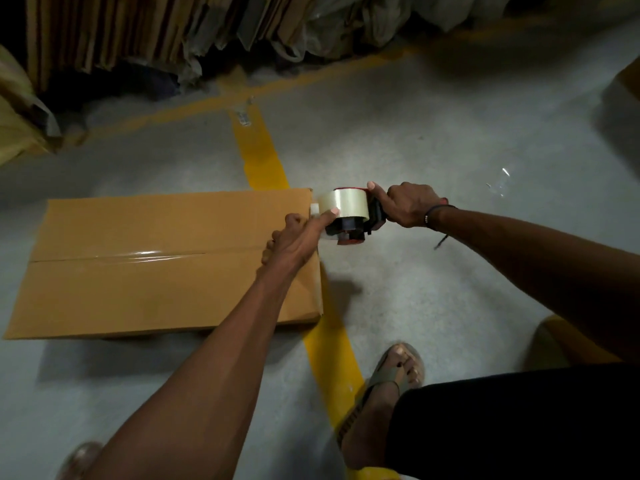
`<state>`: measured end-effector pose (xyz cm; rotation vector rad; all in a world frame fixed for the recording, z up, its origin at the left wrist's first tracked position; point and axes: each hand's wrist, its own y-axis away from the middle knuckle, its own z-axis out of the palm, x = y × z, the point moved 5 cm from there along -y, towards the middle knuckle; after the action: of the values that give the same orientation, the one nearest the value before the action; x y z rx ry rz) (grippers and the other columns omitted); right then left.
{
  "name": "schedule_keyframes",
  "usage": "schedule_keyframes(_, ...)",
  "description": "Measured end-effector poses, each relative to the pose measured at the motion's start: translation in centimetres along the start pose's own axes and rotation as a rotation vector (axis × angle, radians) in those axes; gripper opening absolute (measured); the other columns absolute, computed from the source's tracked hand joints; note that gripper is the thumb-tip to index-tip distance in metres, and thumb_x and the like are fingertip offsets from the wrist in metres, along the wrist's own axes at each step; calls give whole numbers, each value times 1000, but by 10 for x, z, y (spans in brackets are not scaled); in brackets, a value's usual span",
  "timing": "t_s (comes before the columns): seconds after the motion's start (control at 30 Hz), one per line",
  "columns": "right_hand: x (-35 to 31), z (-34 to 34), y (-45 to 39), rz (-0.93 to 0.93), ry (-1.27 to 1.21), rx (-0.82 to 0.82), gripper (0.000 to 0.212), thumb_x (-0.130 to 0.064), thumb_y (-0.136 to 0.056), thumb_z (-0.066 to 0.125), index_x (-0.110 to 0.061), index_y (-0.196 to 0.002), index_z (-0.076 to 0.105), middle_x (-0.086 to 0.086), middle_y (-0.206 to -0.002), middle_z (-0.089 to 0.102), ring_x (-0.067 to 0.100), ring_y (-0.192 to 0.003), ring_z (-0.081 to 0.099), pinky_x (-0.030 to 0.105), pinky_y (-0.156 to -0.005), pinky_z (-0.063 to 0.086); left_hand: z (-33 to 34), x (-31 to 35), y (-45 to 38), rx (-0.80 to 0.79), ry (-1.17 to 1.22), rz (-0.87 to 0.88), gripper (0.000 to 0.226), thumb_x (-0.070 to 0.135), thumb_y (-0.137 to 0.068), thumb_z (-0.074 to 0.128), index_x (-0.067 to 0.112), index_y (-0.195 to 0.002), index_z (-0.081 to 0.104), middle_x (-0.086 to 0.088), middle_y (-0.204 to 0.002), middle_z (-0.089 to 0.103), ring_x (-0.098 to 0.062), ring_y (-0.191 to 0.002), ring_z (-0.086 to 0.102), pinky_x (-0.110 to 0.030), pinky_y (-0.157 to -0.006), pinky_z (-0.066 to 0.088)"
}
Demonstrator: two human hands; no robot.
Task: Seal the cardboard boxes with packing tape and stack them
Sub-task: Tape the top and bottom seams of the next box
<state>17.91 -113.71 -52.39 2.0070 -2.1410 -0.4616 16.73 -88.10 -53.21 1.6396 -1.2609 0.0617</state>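
cardboard box [156, 265] lies flat on the floor [450, 150], centre seam already taped | step judged: taping its right edge | tape dispenser [349, 216] is held just off that edge, handle clenched in right hand [412, 204] | left hand [294, 240] is curled at the box edge, one finger on the roll | next: tape end to be pressed down, then drawn along

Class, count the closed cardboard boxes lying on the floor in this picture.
1: the cardboard box on the floor at left, its centre seam taped. Cardboard shapes at the right edge are too cut off to count.
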Motion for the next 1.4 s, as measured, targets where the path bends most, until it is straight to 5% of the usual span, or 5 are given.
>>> schedule_keyframes(0.27, 25, 73, 46, 366, -110, 123, 79, -66, -103, 13, -13, -86, 69, 17, -87, 67, 36, -83, 63, 36, -66, 42, -1, -27, 22, 246, -471, 410, 57, 41, -99, 61, 32, -153, 45, -5, -144, 37, -29, -131, 34, -46, -105, 28)
schedule_keyframes(0.8, -30, 237, 55, 637, -803, 43, 56, -60, -99, 48, -5, -97, 55, 24, -105, 62, 44, -100, 60, 40, -73, 39, 10, -87, 8, 374, -741, 697, 72, 58, -108, 18, 17, -167, 9, 2, -174, -5, -16, -160, -6, -47, -127, 1)
schedule_keyframes(1.03, -42, 190, 70, 750, -835, 180, 67, -39, -68, 58, 3, -119, 50, 24, -122, 51, 42, -117, 48, 44, -93, 42, 14, -89, 6, 367, -754, 713, 73, 56, -108, 17, 14, -166, 4, -2, -174, -8, -18, -160, -7, -46, -130, 4)
schedule_keyframes(1.23, -97, 126, 52, 587, -1110, 388, 27, -23, -95, 55, -9, -115, 65, 15, -117, 67, 32, -113, 61, 28, -91, 43, 15, -87, 8, 344, -744, 714, 73, 55, -108, 16, 14, -166, 2, -3, -174, -8, -18, -160, -10, -47, -130, 5)
schedule_keyframes(1.4, -163, 97, 51, 431, -1223, 330, 56, -36, -106, 46, -8, -154, 39, 13, -155, 47, 27, -143, 43, 36, -118, 31, 15, -87, 7, 291, -793, 712, 83, 44, -104, 41, 9, -165, -4, -9, -173, -13, -25, -159, -14, -52, -129, 6)
